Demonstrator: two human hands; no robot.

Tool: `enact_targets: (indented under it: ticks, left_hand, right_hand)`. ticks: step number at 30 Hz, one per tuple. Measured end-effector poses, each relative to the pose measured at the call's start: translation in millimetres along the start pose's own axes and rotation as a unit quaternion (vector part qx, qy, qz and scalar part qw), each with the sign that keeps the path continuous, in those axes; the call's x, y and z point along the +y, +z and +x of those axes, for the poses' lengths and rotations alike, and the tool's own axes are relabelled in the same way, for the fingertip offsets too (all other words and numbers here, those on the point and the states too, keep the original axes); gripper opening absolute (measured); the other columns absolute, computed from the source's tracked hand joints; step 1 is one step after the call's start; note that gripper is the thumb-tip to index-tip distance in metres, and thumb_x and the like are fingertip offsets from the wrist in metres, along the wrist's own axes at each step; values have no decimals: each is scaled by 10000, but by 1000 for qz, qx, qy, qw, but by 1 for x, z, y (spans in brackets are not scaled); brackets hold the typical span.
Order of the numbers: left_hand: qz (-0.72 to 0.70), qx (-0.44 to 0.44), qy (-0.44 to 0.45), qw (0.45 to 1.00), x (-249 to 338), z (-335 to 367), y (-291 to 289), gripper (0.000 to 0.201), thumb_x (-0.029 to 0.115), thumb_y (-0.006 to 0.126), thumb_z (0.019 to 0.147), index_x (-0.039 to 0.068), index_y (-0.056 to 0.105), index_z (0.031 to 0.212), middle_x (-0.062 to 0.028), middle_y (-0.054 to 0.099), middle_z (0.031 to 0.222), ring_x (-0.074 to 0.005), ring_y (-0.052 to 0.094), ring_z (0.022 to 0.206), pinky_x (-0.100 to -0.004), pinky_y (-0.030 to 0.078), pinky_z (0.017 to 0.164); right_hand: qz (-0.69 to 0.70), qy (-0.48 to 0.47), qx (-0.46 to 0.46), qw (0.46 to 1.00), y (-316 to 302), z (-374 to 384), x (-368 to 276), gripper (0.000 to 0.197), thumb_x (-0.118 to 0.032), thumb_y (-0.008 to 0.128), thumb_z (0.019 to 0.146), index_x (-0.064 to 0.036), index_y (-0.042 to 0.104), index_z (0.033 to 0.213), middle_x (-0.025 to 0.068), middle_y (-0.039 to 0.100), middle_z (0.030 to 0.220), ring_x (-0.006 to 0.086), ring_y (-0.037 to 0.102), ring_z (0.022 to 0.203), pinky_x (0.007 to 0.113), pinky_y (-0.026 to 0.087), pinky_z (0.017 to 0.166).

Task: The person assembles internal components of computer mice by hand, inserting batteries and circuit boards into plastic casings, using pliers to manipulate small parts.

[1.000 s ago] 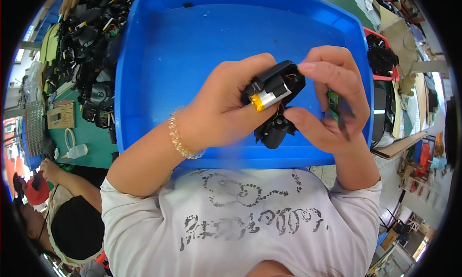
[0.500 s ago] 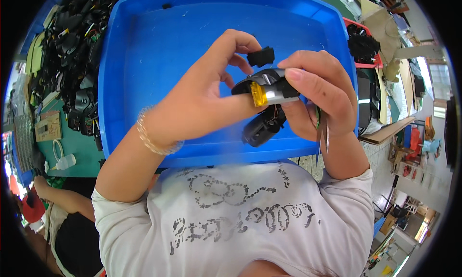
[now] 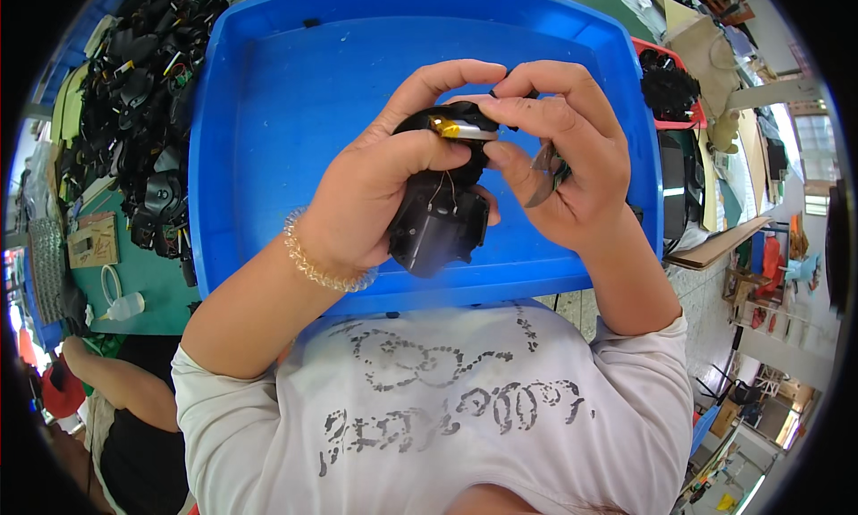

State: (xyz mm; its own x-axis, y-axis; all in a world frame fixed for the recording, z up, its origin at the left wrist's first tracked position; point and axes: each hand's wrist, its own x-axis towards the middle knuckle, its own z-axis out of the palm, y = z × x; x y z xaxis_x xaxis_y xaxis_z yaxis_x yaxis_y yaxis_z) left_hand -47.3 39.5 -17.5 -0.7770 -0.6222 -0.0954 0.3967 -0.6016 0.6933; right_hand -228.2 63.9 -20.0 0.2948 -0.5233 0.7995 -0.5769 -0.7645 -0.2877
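- The black shell [image 3: 413, 122] sits above the left thumb, within the curve of the left fingers; a silver battery [image 3: 475, 132] shows in it, just past that thumb's tip.
- Yellow tape [image 3: 444, 126] wraps the battery's left end, directly above the left thumb.
- Below the same thumb hangs a black housing [image 3: 438, 229], thin wires [image 3: 444, 189] running up from it toward the shell; a fingertip shows at its right edge.
- The left hand [image 3: 362, 180] is clamped on the black shell, thumb on the near side, forefinger arched over the far side.
- The right hand [image 3: 572, 148] has its fingertips at the battery's right end, thumb below and fingers above; whether they pinch it I cannot tell.
- A metal tool [image 3: 539, 191] is tucked in the right hand, its blade showing beside the thumb.
- Beneath both sets of fingers lies a blue tray [image 3: 313, 77].
- Well left of the left fingers is a heap of black parts [image 3: 134, 99], with a squeeze bottle [image 3: 125, 307] nearer the person.
- Well right of the right fingers stands a red basket [image 3: 702, 114] holding black pieces.
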Motion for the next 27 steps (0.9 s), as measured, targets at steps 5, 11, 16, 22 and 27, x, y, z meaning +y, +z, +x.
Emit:
enact_targets:
  ticks: [5, 11, 16, 22, 27]
  left_hand:
    - [2, 14, 8, 1000, -3, 1, -4, 557, 81, 480, 764, 68, 344, 1304, -198, 579, 997, -303, 618, 695, -363, 533, 631]
    - [-8, 11, -2, 1000, -5, 4, -11, 487, 55, 449, 782, 59, 371, 1262, -186, 566, 1019, -305, 615, 730, -364, 527, 649]
    - [-63, 56, -11, 996, -9, 5, -7, 444, 22, 424, 802, 55, 382, 1243, -168, 572, 1010, -296, 616, 737, -357, 539, 670]
    - [-74, 124, 14, 989, -11, 4, -10, 382, -16, 415, 811, 47, 450, 1187, -130, 574, 960, -187, 617, 759, -300, 549, 650]
    - [-72, 161, -2, 984, -9, 6, -11, 343, -12, 432, 809, 40, 484, 1143, -107, 575, 928, -156, 608, 716, -289, 543, 617]
  right_hand:
    - [-22, 57, -35, 998, 2, 0, -9, 358, 57, 656, 574, -52, 589, 909, 70, 553, 895, 196, 586, 680, 274, 480, 539]
    - [64, 155, -89, 982, -3, 4, -10, 323, 98, 593, 568, -30, 540, 859, 85, 551, 869, 215, 594, 687, 282, 489, 559]
    - [22, 135, -81, 987, 2, -4, -9, 371, 77, 598, 532, -47, 524, 873, 67, 572, 881, 223, 589, 683, 292, 472, 586]
    - [-37, 47, -61, 996, 14, -11, 2, 426, 29, 613, 479, -68, 525, 885, 50, 596, 912, 213, 579, 657, 286, 426, 521]
    - [-52, 54, -40, 996, 17, -9, 1, 379, -1, 651, 509, -62, 512, 856, 65, 606, 859, 224, 577, 634, 295, 422, 518]
